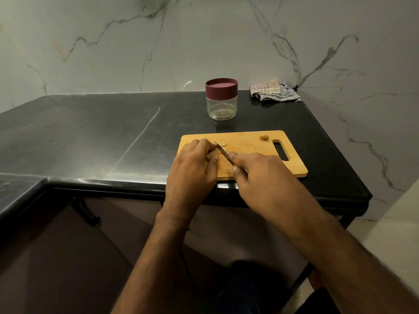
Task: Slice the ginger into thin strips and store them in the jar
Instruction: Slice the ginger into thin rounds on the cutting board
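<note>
Wooden board (pixel 254 155) carries the left hand (pixel 195 164) pinching ginger (pixel 209 156), right hand (pixel 256 171) gripping the knife (pixel 223 151).

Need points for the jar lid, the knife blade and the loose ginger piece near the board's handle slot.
jar lid (pixel 221 86): head view, front wall of the maroon lid.
knife blade (pixel 223 151): head view, mid-blade, between the two hands.
loose ginger piece (pixel 264 138): head view, middle of the piece.

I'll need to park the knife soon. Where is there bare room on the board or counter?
The cutting board is bare between the right hand and its handle slot. The counter is bare left of the board. It is crowded where the left hand holds ginger against the knife.
</note>
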